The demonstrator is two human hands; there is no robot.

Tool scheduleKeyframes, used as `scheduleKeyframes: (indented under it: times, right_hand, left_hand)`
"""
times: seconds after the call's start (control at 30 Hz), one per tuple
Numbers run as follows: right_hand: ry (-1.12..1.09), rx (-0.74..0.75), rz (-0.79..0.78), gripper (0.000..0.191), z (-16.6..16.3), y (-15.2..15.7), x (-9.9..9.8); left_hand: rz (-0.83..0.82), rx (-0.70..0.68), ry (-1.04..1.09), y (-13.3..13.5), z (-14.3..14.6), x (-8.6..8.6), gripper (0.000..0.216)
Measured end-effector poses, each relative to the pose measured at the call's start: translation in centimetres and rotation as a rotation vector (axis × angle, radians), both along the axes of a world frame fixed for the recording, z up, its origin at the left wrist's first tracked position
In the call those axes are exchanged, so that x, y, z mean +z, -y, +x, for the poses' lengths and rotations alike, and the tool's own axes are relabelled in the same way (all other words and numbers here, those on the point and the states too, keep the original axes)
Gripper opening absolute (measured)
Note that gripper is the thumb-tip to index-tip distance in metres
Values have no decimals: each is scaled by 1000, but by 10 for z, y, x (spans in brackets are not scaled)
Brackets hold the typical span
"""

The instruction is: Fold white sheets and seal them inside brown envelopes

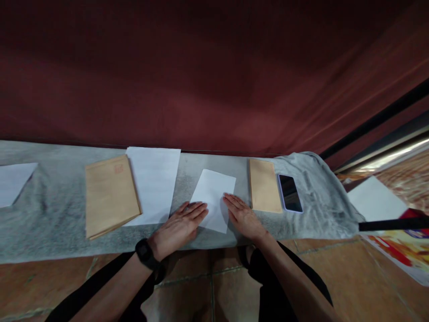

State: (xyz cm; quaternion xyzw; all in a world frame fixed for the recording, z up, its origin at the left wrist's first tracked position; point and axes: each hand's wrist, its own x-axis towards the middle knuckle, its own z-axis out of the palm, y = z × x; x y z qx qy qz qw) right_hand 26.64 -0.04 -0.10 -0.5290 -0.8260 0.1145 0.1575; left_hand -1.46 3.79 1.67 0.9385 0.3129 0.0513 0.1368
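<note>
Two forearms in black sleeves enter from the bottom edge; the left wrist carries a black watch (pixel 145 252). Below them is a brown tiled floor (pixel 201 277).

Landmark: the small white sheet (pixel 214 190), lying tilted on the bench (pixel 50 223), which is covered with grey cloth.

- Left hand (pixel 182 223) – flat, palm down, fingers together and extended. The fingertips rest on the sheet's lower left edge. Grip wide, nothing held.
- Right hand (pixel 243 217) – flat, palm down, fingers extended. The fingertips touch the sheet's right edge. Grip wide, nothing held.

Positions relative to the sheet:

- Large paper (pixel 154 179): just left of it, near the left hand.
- Large envelope (pixel 109 194), brown: further left, overlapping the large paper's left edge.
- Another white paper (pixel 13 181): far left, cut off by the frame.
- Small envelope (pixel 264 185), brown: just right, beside the right hand.
- Phone (pixel 290 193), screen dark: right of the small envelope, close beside it.
- Dark red curtain (pixel 214 67): behind, along the bench's far edge.
</note>
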Motion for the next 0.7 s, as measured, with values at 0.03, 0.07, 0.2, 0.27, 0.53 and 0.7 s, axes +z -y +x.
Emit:
scheduleKeyframes:
  times: [0.03,0.07,0.2,0.27,0.53,0.7]
  right_hand:
    - [-3,5,-12,57,1,-1,1]
    - [-7,10,-23,59,2,-1,3]
    - [-21,25,-57,65,6,-1,8]
    - [-35,22,-69,68,7,-1,9]
    - [-160,-38,-112,59,5,-3,18]
    - [-260,-200,-123,39,0,-9,17]
  left_hand:
    - [-8,1,3,-1,0,1,65]
    - [-17,0,5,-1,1,2,66]
    - [-28,14,26,-4,0,5,64]
    - [-12,65,64,-8,-2,5,55]
    - [-96,344,403,-20,5,15,27]
    - [-296,581,591,-23,18,22,32]
